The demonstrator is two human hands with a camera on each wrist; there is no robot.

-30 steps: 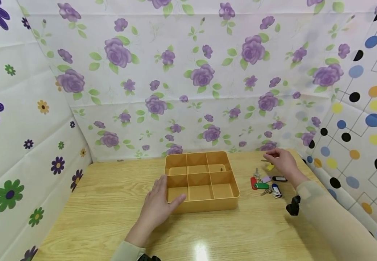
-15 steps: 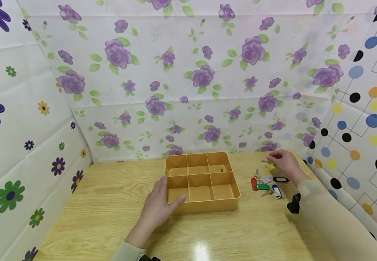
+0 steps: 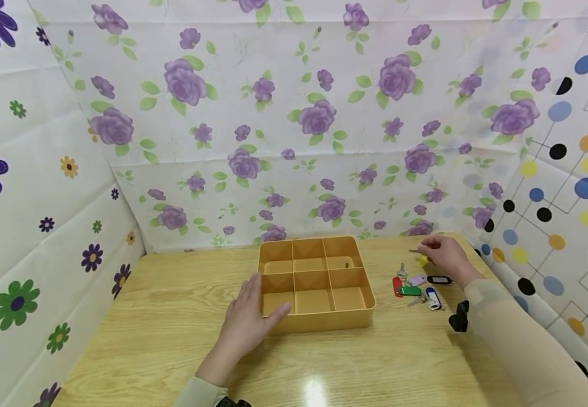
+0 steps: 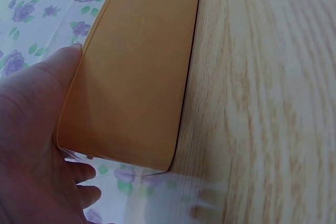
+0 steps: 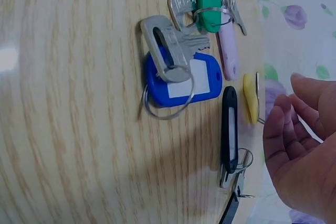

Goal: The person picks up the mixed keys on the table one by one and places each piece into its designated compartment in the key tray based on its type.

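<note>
My left hand [image 3: 245, 322] is at the front-left corner of a yellow-orange divided box [image 3: 319, 321]; its thumb lies along the front rim, its fingers along the left side. In the left wrist view the thumb touches the wall of the box [image 4: 131, 77]. At the back right, my right hand [image 3: 444, 257] hovers by a yellow key tag [image 3: 422, 260] with a key. The right wrist view shows the hand [image 5: 302, 145] with fingers loosely curled and thumb apart from them, nothing visible between. Beside it lies the yellow tag [image 5: 250, 98]; its ring end meets or passes behind a finger.
Keys with tags lie right of the box: red [image 3: 397, 286], green [image 3: 410, 290], lilac [image 3: 417, 280], black [image 3: 439, 279] and blue [image 3: 433, 298]. A small dark spot [image 3: 346, 265] shows in the box's back-right compartment. A flowered cloth [image 3: 284, 186] hangs behind the table [image 3: 172, 316].
My right fingertips have shifted slightly to the right along the key by the yellow tag. The left hand and the box stay in place.
</note>
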